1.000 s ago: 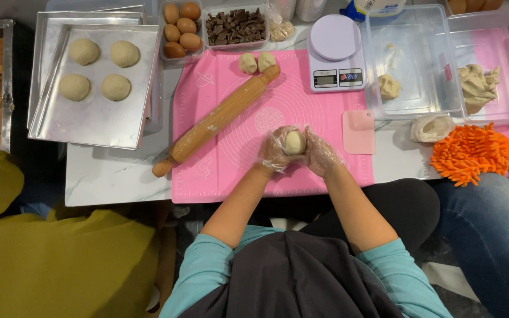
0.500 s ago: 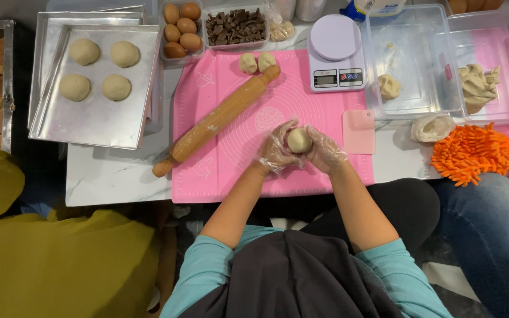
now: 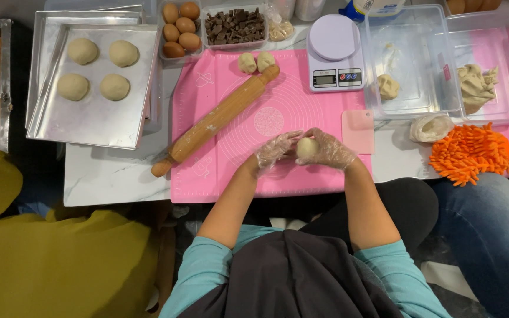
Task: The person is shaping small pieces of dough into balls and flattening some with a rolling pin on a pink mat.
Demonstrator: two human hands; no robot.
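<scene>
**Dough ball cupped between two gloved hands over a pink mat**

A white marbled table [image 3: 113, 179] carries everything, and on it lies a large pink baking mat [image 3: 219, 176] with pale printed circles. To the left sits a metal baking tray [image 3: 89, 126] with four dough rounds [image 3: 94, 69] set two by two. At the upper right are two clear plastic tubs [image 3: 419, 106]; the nearer holds a small dough lump and the farther a larger folded mass of dough [image 3: 475, 87].

A wooden rolling pin [image 3: 216, 121] lies on the mat with its long axis slanting from lower left to upper right, well to the left of the hands. A white digital scale [image 3: 335, 53] stands at the mat's upper edge, beside a tray of chopped chocolate [image 3: 235, 26] and a clear carton of brown eggs [image 3: 181, 28]. An orange noodle-pile cloth [image 3: 471, 153] lies at the right, and a small pink scraper [image 3: 358, 131] sits just right of the hands.

The dough ball [image 3: 307, 147] is between the two hands, just above the mat's middle. The left hand [image 3: 273, 150], in a thin clear glove, curves loosely against the ball's left side, fingers partly spread. The right hand [image 3: 329, 150], also gloved, wraps around its right side and top more closely. Both touch it; neither is nearer.
</scene>
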